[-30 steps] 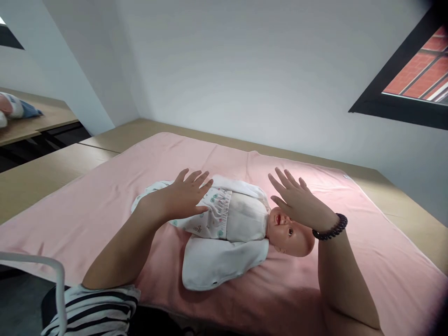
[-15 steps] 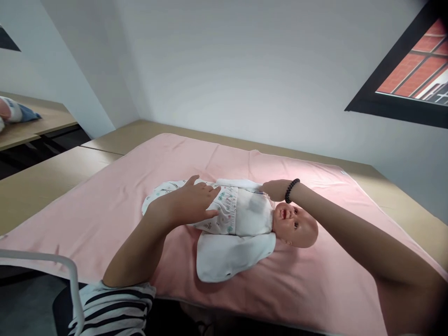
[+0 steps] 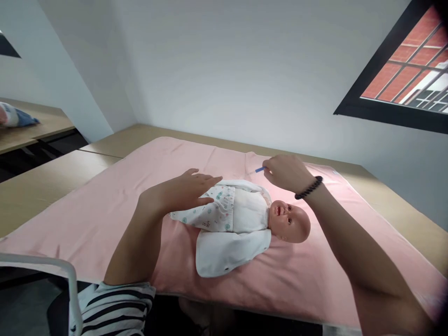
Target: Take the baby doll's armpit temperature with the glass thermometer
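Fingertips (image 3: pixel 268 171) of the right hand (image 3: pixel 286 172) are pinched shut on a small blue object (image 3: pixel 260 169) (identity not discernible), raised above the far shoulder of the doll (image 3: pixel 250 212). The left hand (image 3: pixel 185 189) is open, fingers extended, over its patterned legs; contact unclear. The doll lies face up on a pink blanket (image 3: pixel 105 205) covering the bench (image 3: pixel 42 177).

Around the doll (image 3: pixel 252 217), the pink blanket (image 3: pixel 87 214) lies bare at 9, 6 and 3 o'clock, the wall (image 3: pixel 227 84) closes off 12, and a white chair rail (image 3: pixel 72 284) stands at 8.
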A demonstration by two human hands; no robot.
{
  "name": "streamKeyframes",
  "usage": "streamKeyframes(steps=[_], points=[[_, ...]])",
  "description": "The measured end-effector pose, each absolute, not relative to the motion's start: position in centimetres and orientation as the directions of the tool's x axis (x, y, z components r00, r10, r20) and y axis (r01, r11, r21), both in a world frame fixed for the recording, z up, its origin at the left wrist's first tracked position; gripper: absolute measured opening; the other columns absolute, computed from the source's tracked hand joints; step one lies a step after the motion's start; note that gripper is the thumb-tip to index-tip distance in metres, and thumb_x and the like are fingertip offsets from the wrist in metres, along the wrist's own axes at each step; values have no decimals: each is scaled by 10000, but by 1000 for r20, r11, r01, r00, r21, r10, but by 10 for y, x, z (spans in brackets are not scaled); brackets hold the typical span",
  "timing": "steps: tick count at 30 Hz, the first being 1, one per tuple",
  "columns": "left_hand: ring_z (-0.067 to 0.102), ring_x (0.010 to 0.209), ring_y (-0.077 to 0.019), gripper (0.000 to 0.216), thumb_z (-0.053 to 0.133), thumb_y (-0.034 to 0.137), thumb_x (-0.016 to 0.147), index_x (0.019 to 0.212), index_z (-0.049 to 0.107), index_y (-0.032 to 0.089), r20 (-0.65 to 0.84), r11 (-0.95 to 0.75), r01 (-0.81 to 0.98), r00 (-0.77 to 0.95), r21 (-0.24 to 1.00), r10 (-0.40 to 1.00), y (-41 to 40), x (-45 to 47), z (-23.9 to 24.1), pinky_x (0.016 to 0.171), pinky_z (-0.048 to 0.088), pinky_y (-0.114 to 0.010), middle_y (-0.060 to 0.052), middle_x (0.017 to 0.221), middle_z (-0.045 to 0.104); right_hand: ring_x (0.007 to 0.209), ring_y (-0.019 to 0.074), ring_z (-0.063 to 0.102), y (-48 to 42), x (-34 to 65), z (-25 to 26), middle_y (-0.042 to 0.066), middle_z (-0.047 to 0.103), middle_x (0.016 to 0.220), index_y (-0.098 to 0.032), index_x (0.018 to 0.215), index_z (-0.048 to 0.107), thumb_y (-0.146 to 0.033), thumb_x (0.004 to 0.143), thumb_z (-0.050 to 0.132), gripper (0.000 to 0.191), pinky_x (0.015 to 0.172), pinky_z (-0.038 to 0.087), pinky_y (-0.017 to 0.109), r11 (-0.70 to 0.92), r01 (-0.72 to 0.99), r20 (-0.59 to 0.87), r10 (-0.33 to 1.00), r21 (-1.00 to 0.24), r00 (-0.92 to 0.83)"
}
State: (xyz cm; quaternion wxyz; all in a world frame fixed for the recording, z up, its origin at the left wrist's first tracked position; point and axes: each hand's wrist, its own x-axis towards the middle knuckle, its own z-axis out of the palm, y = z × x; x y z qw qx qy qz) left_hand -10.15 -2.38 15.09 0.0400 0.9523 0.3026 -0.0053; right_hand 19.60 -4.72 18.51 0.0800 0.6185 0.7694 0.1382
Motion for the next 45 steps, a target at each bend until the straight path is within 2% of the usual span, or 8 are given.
streamKeyframes(steps=[4,7,11,17,21,26,33,45], points=[[496,1381,-244,590,443,404,1043,1587,278,245,379,-783,597,694,172,612,-22,-85,159,1129,419,-419,-97,1549,479,776,185,637,-90,196,205,42,714,878,-194,958,683,-331,998,441,281,617,392,299,271,962,582,786,-19,-210],[608,1258,-215,446,476,366,1042,1467,470,231,648,-819,496,528,289,549,-31,-72,165,1016,536,-366,-88,1398,624,834,167,649,-114,191,196,33,728,968,-198,1017,679,-313,1010,480,230,715,476,307,479,855,717,666,-199,-206],[721,990,-140,186,608,206,979,1138,703,223,845,-907,327,373,267,383,-44,-68,167,879,585,-248,-21,1062,768,880,146,649,-128,189,182,35,722,1018,-198,1096,666,-239,1017,506,184,769,505,300,612,737,762,612,-286,-212],[735,870,-130,286,663,130,928,1168,710,277,917,-920,256,193,297,349,-62,-74,164,808,621,-267,5,983,773,919,150,641,-134,189,183,42,703,1013,-199,1110,646,-197,1012,519,160,794,508,305,646,690,774,602,-328,-196],[716,807,-139,106,639,268,967,1025,726,249,934,-929,263,176,261,312,-68,-75,165,821,623,-316,-6,891,756,675,103,568,-137,183,183,-3,625,763,-206,884,617,-228,1044,455,229,613,446,268,640,666,757,631,-384,-170],[624,612,-127,314,533,409,1019,823,664,202,928,-950,203,242,236,282,-66,-75,169,826,607,-379,2,639,660,522,83,470,-140,178,182,-23,507,589,-196,684,514,-276,1073,392,416,511,379,262,633,578,690,706,-515,-158],[685,734,-132,100,632,200,963,964,732,202,952,-965,226,242,134,189,-68,-73,172,710,582,-274,-17,767,739,755,122,636,-141,181,182,4,663,790,-213,839,663,-290,1045,490,280,647,477,262,650,501,698,706,-572,-119],[716,776,-137,250,731,80,862,1049,768,242,960,-958,256,211,126,183,-72,-73,173,708,602,-270,3,866,772,832,97,659,-138,181,179,-25,707,890,-247,1016,718,-254,1006,569,150,736,511,219,603,550,670,735,-578,-102]])
